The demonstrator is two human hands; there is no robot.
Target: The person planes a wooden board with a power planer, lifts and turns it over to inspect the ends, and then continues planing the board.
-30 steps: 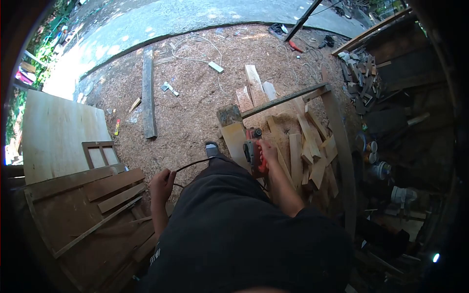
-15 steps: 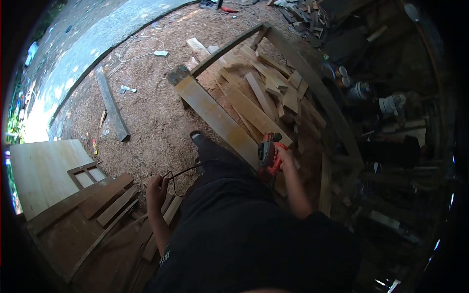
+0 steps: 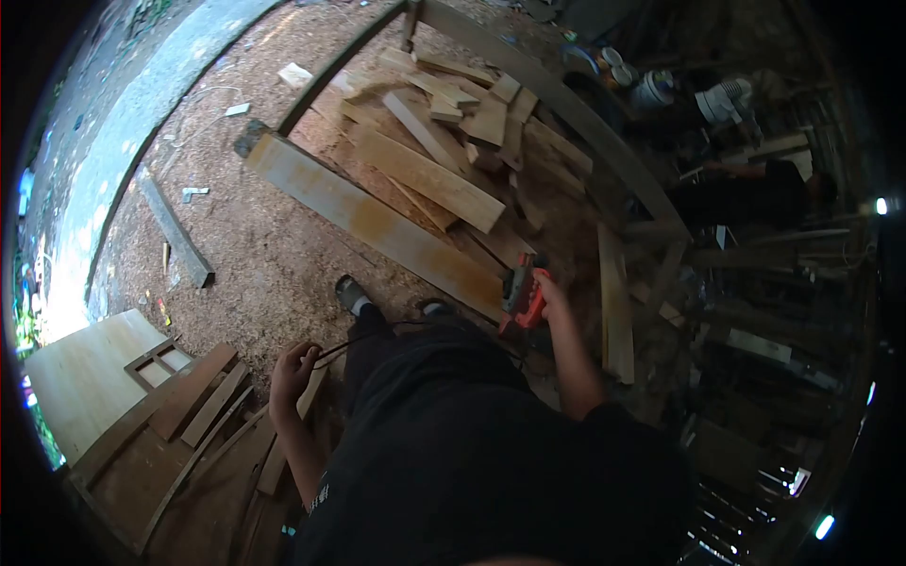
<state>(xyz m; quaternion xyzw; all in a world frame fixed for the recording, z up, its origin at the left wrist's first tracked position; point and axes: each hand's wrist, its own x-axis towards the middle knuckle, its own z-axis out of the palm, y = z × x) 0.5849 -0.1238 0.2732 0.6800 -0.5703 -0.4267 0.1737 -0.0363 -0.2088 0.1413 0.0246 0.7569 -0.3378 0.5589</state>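
My right hand (image 3: 549, 296) is wrapped round the handle of a red and black electric planer (image 3: 520, 298), beside the near end of a long board (image 3: 377, 224). The board is pale with rusty brown patches and forms one side of a wooden frame. To the left, my left hand (image 3: 296, 364) is closed on a thin black cord (image 3: 336, 353) in front of my thigh. The cord runs across my body toward the right.
Loose wood offcuts (image 3: 429, 179) lie heaped inside the frame (image 3: 557, 85). Shavings (image 3: 245, 255) cover the ground, where a grey plank (image 3: 176, 231) lies. At lower left are a plywood sheet (image 3: 90, 373) and stacked boards (image 3: 193, 391). White containers (image 3: 651, 90) stand at upper right.
My view has shifted, and the frame and offcuts now sit further left and higher. My feet show more fully. Both hands keep hold of the planer and the cord.
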